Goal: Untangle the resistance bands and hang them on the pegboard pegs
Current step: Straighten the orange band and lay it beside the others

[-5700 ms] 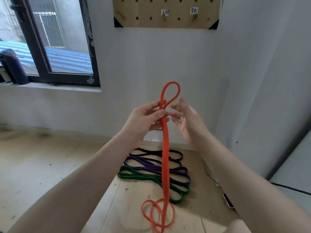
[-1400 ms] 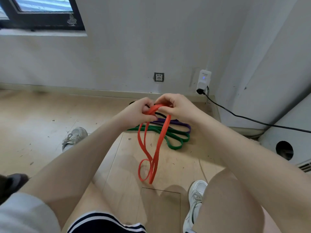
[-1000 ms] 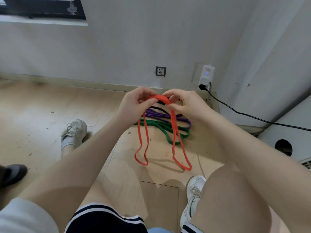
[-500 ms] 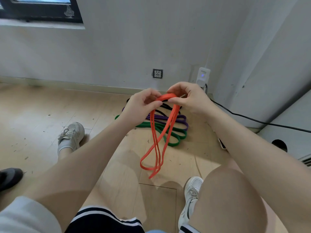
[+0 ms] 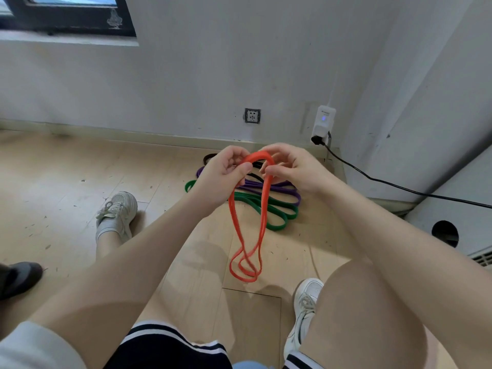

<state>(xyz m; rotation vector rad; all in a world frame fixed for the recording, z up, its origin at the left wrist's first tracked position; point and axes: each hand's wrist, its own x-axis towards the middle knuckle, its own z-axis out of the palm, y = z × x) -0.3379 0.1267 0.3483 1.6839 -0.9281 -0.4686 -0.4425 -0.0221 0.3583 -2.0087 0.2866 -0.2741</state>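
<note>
While both hands' fingers (image 5: pixel 246 167) pinch its top bend, left hand (image 5: pixel 222 179) beside right hand (image 5: pixel 295 171), the red band (image 5: pixel 262 217) hangs long axis vertical, doubled loops pointing down, ends just above the floor (image 5: pixel 80 182). Green band (image 5: pixel 277 209), purple band (image 5: pixel 288 191) and black band (image 5: pixel 210 157) lie behind, near the wall.
</note>
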